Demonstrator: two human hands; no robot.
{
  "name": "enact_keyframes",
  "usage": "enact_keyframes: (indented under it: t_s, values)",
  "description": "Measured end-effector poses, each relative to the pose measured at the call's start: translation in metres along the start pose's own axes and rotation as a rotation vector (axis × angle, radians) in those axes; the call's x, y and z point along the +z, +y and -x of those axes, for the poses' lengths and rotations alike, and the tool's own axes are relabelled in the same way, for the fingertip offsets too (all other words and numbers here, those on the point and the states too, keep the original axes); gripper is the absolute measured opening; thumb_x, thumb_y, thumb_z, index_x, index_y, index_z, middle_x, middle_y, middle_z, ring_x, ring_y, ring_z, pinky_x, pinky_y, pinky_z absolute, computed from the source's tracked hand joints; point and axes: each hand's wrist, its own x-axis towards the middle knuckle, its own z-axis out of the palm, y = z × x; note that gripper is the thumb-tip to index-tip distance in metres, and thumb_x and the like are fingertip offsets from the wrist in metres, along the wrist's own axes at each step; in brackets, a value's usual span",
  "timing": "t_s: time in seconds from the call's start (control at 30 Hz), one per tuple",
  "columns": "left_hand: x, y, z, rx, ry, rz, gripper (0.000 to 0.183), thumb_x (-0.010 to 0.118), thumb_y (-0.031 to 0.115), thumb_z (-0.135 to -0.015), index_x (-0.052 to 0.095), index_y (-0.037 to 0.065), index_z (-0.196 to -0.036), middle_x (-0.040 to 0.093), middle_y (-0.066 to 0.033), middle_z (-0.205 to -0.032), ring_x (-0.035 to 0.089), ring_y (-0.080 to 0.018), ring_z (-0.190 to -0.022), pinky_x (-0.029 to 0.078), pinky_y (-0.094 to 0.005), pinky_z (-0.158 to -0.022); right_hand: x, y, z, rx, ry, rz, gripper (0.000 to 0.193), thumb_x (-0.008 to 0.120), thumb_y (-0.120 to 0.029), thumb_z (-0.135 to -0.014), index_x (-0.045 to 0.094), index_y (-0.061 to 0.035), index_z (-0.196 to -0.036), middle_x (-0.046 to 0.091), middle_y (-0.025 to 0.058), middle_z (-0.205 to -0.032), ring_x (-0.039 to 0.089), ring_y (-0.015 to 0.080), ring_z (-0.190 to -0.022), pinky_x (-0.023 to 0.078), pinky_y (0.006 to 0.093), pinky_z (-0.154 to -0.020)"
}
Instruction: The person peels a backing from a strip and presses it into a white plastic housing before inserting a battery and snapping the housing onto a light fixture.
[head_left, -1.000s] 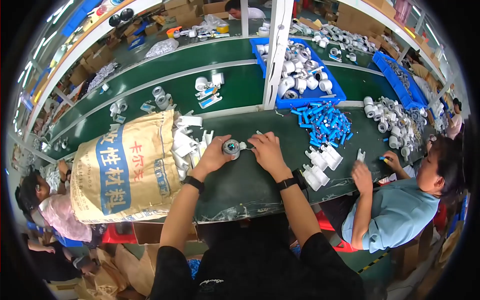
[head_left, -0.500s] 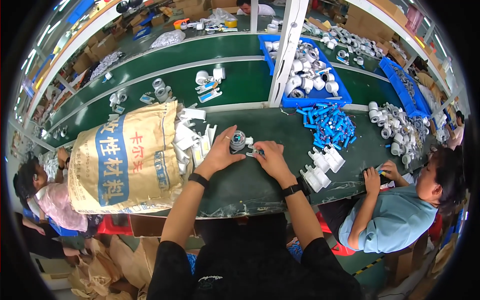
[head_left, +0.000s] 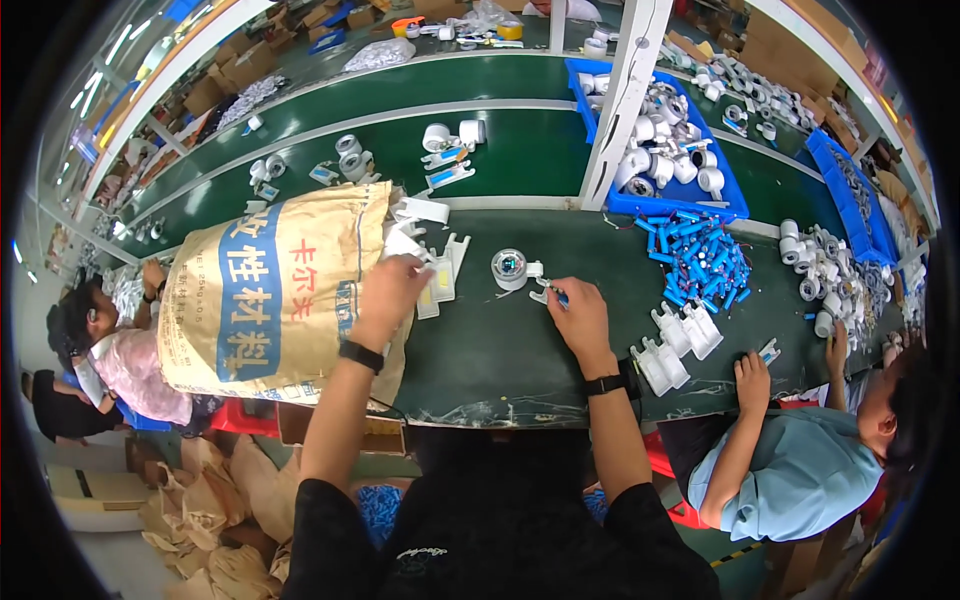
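Observation:
On the green worktop stands a small round white device (head_left: pixel 509 268) with a clear top, a circuit board inside and a short side neck. Beside it, my right hand (head_left: pixel 580 318) pinches a small white plastic clip (head_left: pixel 539 294); something small and blue shows at the fingertips. My left hand (head_left: pixel 390 297) is at the mouth of a big paper sack (head_left: pixel 270 290), fingertips closed at the edge of a white plastic shell (head_left: pixel 451 262). Partly hidden by the fingers, its grip there is hard to make out. More white shells (head_left: pixel 422 210) spill from the sack.
Blue battery cells (head_left: pixel 697 260) lie heaped at right, near white plastic housings (head_left: pixel 660 368). Behind a white post (head_left: pixel 622 110) is a blue tray (head_left: pixel 735 203) of round white devices. A co-worker in a blue-green shirt (head_left: pixel 790 455) sits at right, another person (head_left: pixel 135 370) at left.
My left hand has left the round device and moved left to the shells at the sack. My right hand remains near the device. The whole view has shifted, and the right co-worker's hands have spread apart.

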Motion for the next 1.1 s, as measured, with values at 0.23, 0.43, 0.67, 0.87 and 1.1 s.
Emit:
enact_keyframes:
  t_s: [0.23, 0.43, 0.67, 0.87, 1.1]
  values:
    - [0.048, 0.021, 0.011, -0.127, -0.060, -0.235, 0.045, 0.079, 0.033, -0.081, 0.065, 0.001, -0.109, 0.067, -0.0229, -0.102, 0.068, -0.0393, -0.092, 0.056, -0.0457, -0.079, -0.004, -0.004, 0.000, -0.026, 0.056, -0.097, 0.019, 0.077, -0.009, -0.080, 0.065, -0.0065, -0.093, 0.068, 0.0112, -0.086, 0.065, 0.0336, -0.082, 0.052, 0.0410, -0.073]
    - [0.041, 0.063, 0.096, -0.011, 0.005, -0.092, 0.035, 0.079, 0.021, -0.080, 0.068, 0.001, -0.106, 0.063, -0.0167, -0.104, 0.066, -0.0381, -0.090, 0.055, -0.0456, -0.077, -0.008, -0.003, 0.002, 0.012, -0.074, -0.158, 0.017, 0.077, -0.007, -0.078, 0.064, -0.0056, -0.088, 0.067, 0.0097, -0.080, 0.065, 0.0308, -0.077, 0.052, 0.0393, -0.070]
    - [0.030, 0.062, 0.120, 0.096, 0.030, 0.021, 0.018, 0.070, 0.009, -0.089, 0.072, 0.004, -0.105, 0.066, -0.0142, -0.109, 0.065, -0.0360, -0.092, 0.055, -0.0417, -0.080, -0.007, -0.002, 0.000, 0.040, -0.079, -0.193, 0.017, 0.078, -0.007, -0.078, 0.065, -0.0053, -0.088, 0.068, 0.0085, -0.081, 0.065, 0.0276, -0.075, 0.052, 0.0361, -0.068]
    - [0.028, 0.037, 0.108, 0.469, -0.190, -0.074, 0.017, 0.068, 0.002, -0.084, 0.072, 0.003, -0.100, 0.068, -0.0097, -0.103, 0.066, -0.0281, -0.092, 0.056, -0.0366, -0.078, -0.009, -0.003, 0.003, 0.109, -0.098, -0.193, 0.017, 0.078, -0.008, -0.079, 0.066, -0.0045, -0.090, 0.070, 0.0084, -0.082, 0.067, 0.0247, -0.075, 0.053, 0.0335, -0.067]
    - [0.032, 0.036, 0.106, 0.477, -0.138, 0.004, 0.014, 0.068, 0.000, -0.082, 0.072, 0.004, -0.095, 0.069, -0.0092, -0.098, 0.067, -0.0281, -0.087, 0.057, -0.0366, -0.075, -0.009, -0.002, 0.006, 0.157, -0.114, -0.210, 0.018, 0.079, -0.009, -0.080, 0.066, -0.0043, -0.091, 0.069, 0.0086, -0.082, 0.068, 0.0230, -0.075, 0.054, 0.0324, -0.067]
